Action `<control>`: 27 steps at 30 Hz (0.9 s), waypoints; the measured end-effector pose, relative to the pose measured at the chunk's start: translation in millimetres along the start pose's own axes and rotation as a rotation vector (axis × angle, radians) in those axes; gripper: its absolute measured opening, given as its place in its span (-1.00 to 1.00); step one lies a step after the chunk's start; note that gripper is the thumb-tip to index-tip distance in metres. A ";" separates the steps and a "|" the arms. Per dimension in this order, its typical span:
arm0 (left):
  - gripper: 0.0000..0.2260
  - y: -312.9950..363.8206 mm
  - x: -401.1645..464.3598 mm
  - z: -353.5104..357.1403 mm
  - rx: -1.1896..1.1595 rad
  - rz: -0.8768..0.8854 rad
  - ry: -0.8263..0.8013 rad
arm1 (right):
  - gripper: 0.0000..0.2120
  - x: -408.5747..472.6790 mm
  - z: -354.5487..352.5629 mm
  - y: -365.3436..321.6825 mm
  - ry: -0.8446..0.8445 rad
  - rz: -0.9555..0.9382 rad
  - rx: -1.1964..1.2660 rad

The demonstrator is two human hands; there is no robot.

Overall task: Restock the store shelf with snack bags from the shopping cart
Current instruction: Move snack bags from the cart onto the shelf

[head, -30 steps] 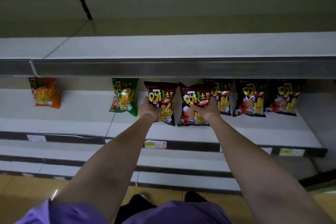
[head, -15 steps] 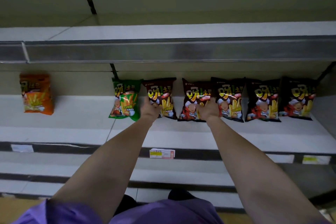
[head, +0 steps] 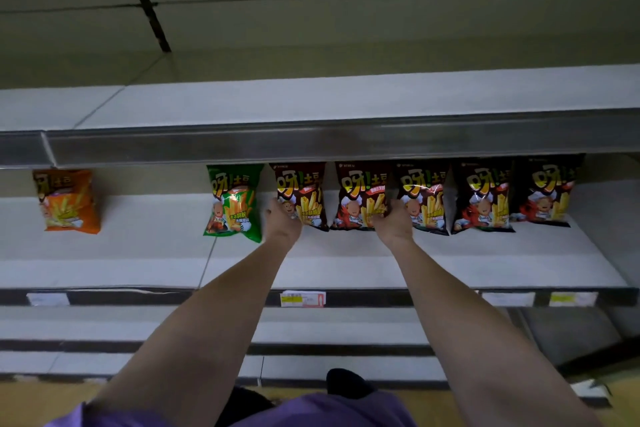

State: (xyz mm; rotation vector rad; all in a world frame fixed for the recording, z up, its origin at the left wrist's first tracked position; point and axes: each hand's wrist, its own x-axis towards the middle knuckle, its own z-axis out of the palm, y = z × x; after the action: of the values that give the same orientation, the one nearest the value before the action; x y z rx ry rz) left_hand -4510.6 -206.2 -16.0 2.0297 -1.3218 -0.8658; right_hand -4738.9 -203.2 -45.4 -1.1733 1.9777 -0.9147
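While both arms are reaching into the white metal store shelf (head: 346, 270), the left hand (head: 282, 222) is grasping the lower left edge of a dark brown snack bag (head: 304, 194), and the right hand (head: 394, 222) is grasping a second dark brown bag (head: 360, 198) beside it. Both bags are standing upright, just ahead of the hands, between a green bag (head: 233, 204) and three more brown ones. The shopping cart is not showing.

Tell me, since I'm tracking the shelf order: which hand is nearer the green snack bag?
Left. The left hand is just right of the green snack bag, gripping the neighbouring dark bag. The right hand is farther right, two dark bags away.
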 end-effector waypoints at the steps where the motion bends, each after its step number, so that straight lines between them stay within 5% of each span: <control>1: -0.53 2.5 -6.2 -3.1 0.035 0.009 -0.006 | -0.65 -8.4 -5.9 -4.4 -0.020 0.005 -0.011; 10: -0.84 32.1 -66.1 -7.8 0.300 0.196 -0.208 | -0.75 -45.3 -42.9 -13.4 -0.119 0.042 -0.058; 14: -0.75 39.8 -85.4 4.8 0.374 0.285 -0.303 | -0.77 -73.4 -61.3 4.3 -0.089 0.071 -0.018; 27: -0.82 54.0 -192.5 62.3 0.379 0.615 -0.635 | -0.73 -225.6 -154.0 67.2 0.265 0.244 -0.041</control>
State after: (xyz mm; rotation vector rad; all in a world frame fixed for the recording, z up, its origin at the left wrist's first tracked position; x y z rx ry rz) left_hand -4647.5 -53.3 25.6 1.4506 -2.4453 -1.0461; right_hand -4806.7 60.9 23.7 -0.8410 2.3004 -0.9433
